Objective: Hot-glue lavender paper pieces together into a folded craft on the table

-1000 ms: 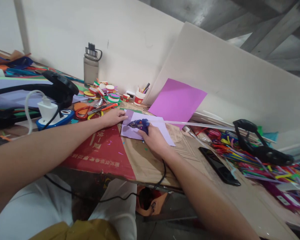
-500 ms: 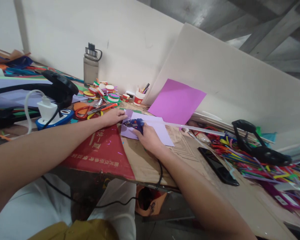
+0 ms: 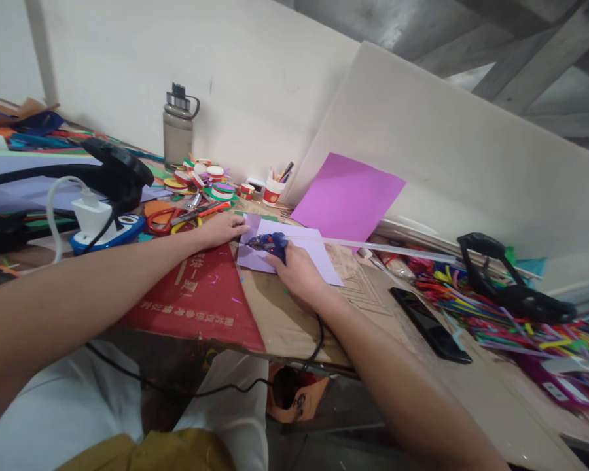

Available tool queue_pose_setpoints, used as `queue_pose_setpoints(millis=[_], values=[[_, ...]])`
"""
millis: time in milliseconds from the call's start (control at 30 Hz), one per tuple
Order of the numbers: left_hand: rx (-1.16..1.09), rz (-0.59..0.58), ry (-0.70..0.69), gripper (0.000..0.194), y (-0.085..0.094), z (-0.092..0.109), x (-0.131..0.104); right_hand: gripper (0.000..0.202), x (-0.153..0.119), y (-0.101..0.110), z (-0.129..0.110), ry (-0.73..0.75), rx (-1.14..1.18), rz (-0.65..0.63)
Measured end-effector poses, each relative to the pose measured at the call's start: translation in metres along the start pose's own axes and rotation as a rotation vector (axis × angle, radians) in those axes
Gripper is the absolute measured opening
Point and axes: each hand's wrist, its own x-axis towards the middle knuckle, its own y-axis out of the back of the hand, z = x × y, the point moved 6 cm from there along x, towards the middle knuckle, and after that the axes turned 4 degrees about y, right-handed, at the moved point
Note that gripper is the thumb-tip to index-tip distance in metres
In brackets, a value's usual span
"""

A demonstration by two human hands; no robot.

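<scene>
My right hand (image 3: 302,271) is wrapped round a blue hot glue gun (image 3: 271,244), its nozzle pointing left over a sheet of lilac paper (image 3: 319,260). A long clear glue stick (image 3: 373,247) sticks out of the gun's back to the right. On the paper's upper left part lies a darker purple piece (image 3: 253,224). My left hand (image 3: 226,227) rests at the paper's left edge, fingers stretched towards the purple piece and lying on the sheet. Whether the nozzle touches the paper I cannot tell.
Scissors (image 3: 165,220), small paper drums (image 3: 216,174) and a water bottle (image 3: 178,131) stand behind my left arm. A power strip (image 3: 132,226) is at left. To the right lie a phone (image 3: 429,325) and colourful pipe cleaners (image 3: 471,307). A black cord (image 3: 226,396) hangs below the table edge.
My right hand and the glue gun have shifted very slightly to the right. My left hand stays in place at the paper's edge.
</scene>
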Motion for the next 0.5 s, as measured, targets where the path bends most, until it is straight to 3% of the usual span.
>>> queue_pose_setpoints(millis=[200, 500], values=[[-0.016, -0.011, -0.001, 0.035, -0.001, 0.0, 0.0, 0.034, -0.005, 0.005, 0.007, -0.042, -0.004, 0.009], [-0.02, -0.009, 0.007, 0.036, 0.0, 0.001, 0.0, 0.038, 0.004, -0.01, -0.008, 0.006, -0.003, 0.02]])
